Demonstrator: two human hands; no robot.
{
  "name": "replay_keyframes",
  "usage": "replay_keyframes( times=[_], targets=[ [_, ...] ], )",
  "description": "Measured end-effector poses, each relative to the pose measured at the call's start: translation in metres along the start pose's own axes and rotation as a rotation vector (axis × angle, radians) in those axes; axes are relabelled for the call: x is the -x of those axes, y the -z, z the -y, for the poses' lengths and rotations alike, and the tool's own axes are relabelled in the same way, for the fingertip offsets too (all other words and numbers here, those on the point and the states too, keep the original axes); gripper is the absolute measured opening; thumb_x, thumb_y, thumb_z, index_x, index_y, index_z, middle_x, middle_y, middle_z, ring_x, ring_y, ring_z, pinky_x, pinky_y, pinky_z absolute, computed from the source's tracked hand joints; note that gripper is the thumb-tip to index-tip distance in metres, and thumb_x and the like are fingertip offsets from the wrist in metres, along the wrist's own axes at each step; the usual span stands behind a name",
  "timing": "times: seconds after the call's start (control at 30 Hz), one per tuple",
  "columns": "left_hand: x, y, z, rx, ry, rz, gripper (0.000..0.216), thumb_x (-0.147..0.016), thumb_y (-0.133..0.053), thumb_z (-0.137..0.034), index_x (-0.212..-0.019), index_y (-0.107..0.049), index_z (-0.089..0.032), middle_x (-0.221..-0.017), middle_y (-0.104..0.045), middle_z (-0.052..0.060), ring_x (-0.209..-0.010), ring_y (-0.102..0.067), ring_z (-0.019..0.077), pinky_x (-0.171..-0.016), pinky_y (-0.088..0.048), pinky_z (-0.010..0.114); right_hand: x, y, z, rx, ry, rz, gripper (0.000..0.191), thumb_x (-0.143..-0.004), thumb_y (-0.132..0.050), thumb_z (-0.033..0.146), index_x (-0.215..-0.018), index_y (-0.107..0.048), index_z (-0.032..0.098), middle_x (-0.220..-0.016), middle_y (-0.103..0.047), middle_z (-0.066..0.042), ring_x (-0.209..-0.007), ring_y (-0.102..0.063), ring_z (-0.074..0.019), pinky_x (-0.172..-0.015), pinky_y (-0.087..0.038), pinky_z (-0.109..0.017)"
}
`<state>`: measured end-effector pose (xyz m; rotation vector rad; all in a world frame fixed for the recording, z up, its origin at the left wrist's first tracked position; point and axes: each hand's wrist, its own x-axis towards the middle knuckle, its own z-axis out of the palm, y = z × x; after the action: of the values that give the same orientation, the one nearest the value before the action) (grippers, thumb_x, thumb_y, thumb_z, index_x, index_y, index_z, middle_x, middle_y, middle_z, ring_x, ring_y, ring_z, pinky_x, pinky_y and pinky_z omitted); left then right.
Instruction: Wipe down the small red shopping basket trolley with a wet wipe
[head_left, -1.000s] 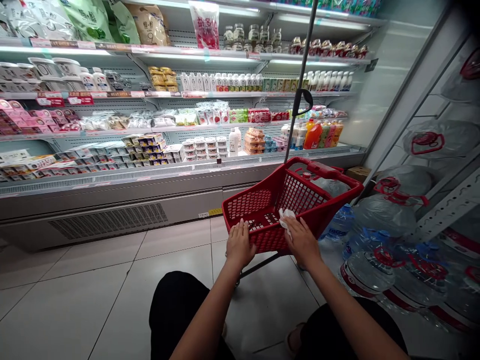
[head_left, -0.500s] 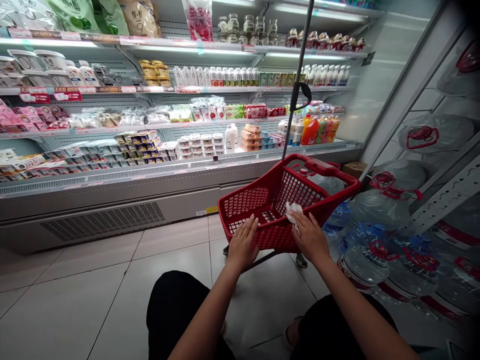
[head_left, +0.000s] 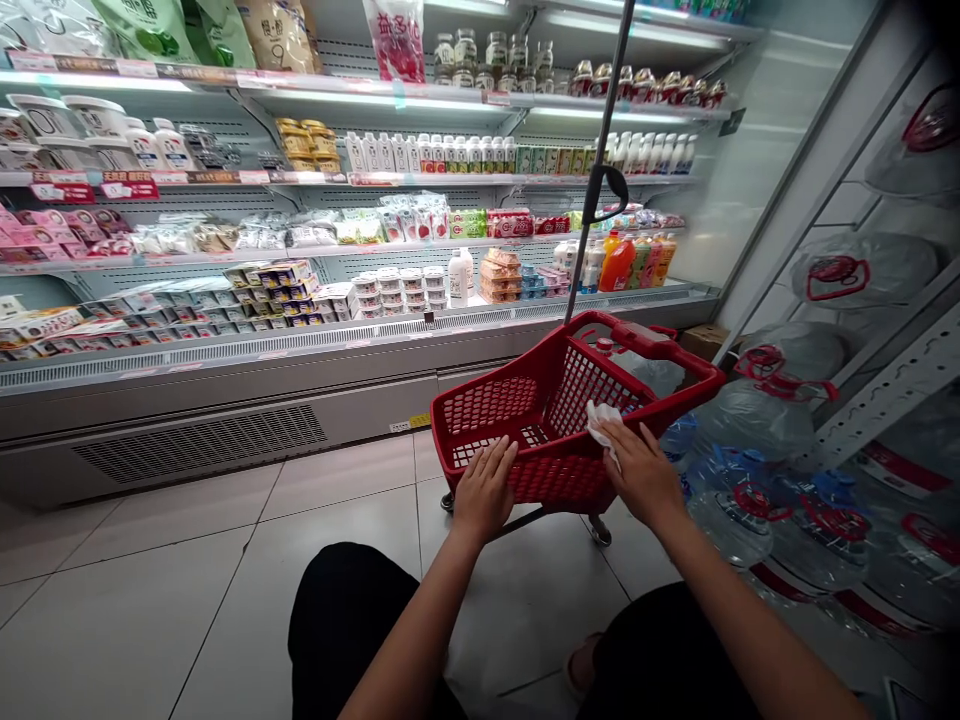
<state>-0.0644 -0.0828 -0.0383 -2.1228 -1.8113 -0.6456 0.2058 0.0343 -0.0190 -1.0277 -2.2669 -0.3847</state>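
Pink bag [head_left: 395, 40] reads "益多优", txt on red signs [head_left: 61, 189] too small to make out

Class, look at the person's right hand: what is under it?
Under the right hand is a white cloth, against the red cart's near side. The cloth shows past the fingers; its remainder and the cart surface beneath are covered.

the pale tiled floor [head_left: 337, 500] carries a red plastic shopping cart [head_left: 559, 482], upright on its casters [head_left: 599, 531], and a long refrigerated display case [head_left: 367, 395] behind.
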Motion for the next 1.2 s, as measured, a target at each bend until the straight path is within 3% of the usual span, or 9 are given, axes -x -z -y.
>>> replay_keyframes(
  times=[0.1,0.23,0.37,0.5,0.6,0.73,0.8,1.03,1.2],
  targets=[
    [-0.015,-0.014,-0.020,0.014,0.048,-0.040,0.072,-0.092,-0.052,-0.020,-0.161,-0.031,-0.014,-0.166,-0.039,0.010,-0.155,-0.033,0.0235,-0.130,-0.026,0.045,-0.001,-0.008,0.019,-0.005,0.008,-0.011,0.053,-0.104,-0.037,0.027,-0.156,-0.047,0.019,-0.155,-0.056,-0.006,-0.145,-0.049,-0.0237,-0.126,-0.027,-0.049],
    [-0.030,-0.028,-0.036,0.019,-0.051,-0.019,0.079,-0.091,-0.050,-0.019,-0.165,-0.021,-0.015,-0.171,-0.028,0.008,-0.159,-0.024,0.0220,-0.131,-0.024,0.044,-0.004,-0.015,0.049,-0.030,0.096,0.038,0.053,-0.104,-0.038,0.027,-0.155,-0.047,0.020,-0.156,-0.053,-0.005,-0.145,-0.048,-0.0220,-0.128,-0.024,-0.047],
    [-0.028,-0.024,-0.025,-0.006,-0.107,0.013,0.083,-0.088,-0.046,-0.011,-0.166,-0.018,-0.017,-0.172,-0.025,0.004,-0.159,-0.024,0.0188,-0.131,-0.022,0.040,-0.002,0.001,0.018,-0.003,0.078,0.025,0.054,-0.104,-0.037,0.027,-0.158,-0.044,0.024,-0.154,-0.056,-0.003,-0.143,-0.052,-0.0215,-0.129,-0.020,-0.050],
    [-0.028,-0.017,-0.022,0.017,-0.038,-0.009,0.085,-0.089,-0.050,-0.015,-0.167,-0.017,-0.020,-0.169,-0.034,0.006,-0.156,-0.032,0.0235,-0.130,-0.027,0.045,0.002,0.017,-0.025,0.049,-0.046,-0.069,0.056,-0.104,-0.036,0.027,-0.159,-0.042,0.024,-0.155,-0.055,-0.005,-0.143,-0.051,-0.0238,-0.128,-0.020,-0.052],
    [-0.036,-0.019,-0.035,0.036,0.012,-0.036,0.081,-0.093,-0.051,-0.023,-0.167,-0.017,-0.017,-0.165,-0.041,0.010,-0.153,-0.038,0.0268,-0.128,-0.029,0.048,0.001,0.013,-0.016,0.047,-0.060,-0.084,0.054,-0.104,-0.036,0.028,-0.156,-0.046,0.021,-0.154,-0.057,-0.006,-0.145,-0.049,-0.0242,-0.128,-0.022,-0.051],
    [-0.048,-0.024,-0.050,0.024,-0.094,0.002,0.080,-0.094,-0.052,-0.027,-0.167,-0.018,-0.019,-0.171,-0.028,0.005,-0.157,-0.029,0.0243,-0.130,-0.025,0.045,-0.003,0.002,0.020,0.007,0.041,-0.001,0.054,-0.103,-0.037,0.027,-0.156,-0.047,0.021,-0.154,-0.056,-0.005,-0.143,-0.051,-0.0230,-0.127,-0.024,-0.049],
    [-0.050,-0.025,-0.051,0.011,-0.118,0.023,0.083,-0.092,-0.053,-0.024,-0.167,-0.018,-0.021,-0.173,-0.023,0.002,-0.158,-0.027,0.0238,-0.130,-0.024,0.044,-0.003,0.004,0.021,0.005,0.071,0.027,0.055,-0.103,-0.037,0.028,-0.158,-0.044,0.024,-0.155,-0.055,-0.004,-0.143,-0.051,-0.0223,-0.128,-0.023,-0.049],
    [-0.049,-0.022,-0.045,0.015,-0.093,0.038,0.086,-0.091,-0.054,-0.026,-0.168,-0.015,-0.023,-0.173,-0.021,0.001,-0.154,-0.034,0.0276,-0.128,-0.028,0.046,0.007,0.029,-0.061,0.102,-0.107,-0.056,0.059,-0.104,-0.032,0.031,-0.163,-0.034,0.026,-0.159,-0.051,-0.004,-0.146,-0.047,-0.0240,-0.129,-0.019,-0.052],
    [-0.047,-0.021,-0.046,0.022,-0.096,0.048,0.084,-0.090,-0.053,-0.024,-0.166,-0.020,-0.018,-0.173,-0.022,0.006,-0.154,-0.034,0.0269,-0.128,-0.027,0.043,-0.001,0.024,-0.093,0.087,-0.160,-0.075,0.060,-0.103,-0.030,0.031,-0.163,-0.034,0.023,-0.162,-0.047,-0.006,-0.151,-0.040,-0.0235,-0.128,-0.023,-0.049]
  ],
)
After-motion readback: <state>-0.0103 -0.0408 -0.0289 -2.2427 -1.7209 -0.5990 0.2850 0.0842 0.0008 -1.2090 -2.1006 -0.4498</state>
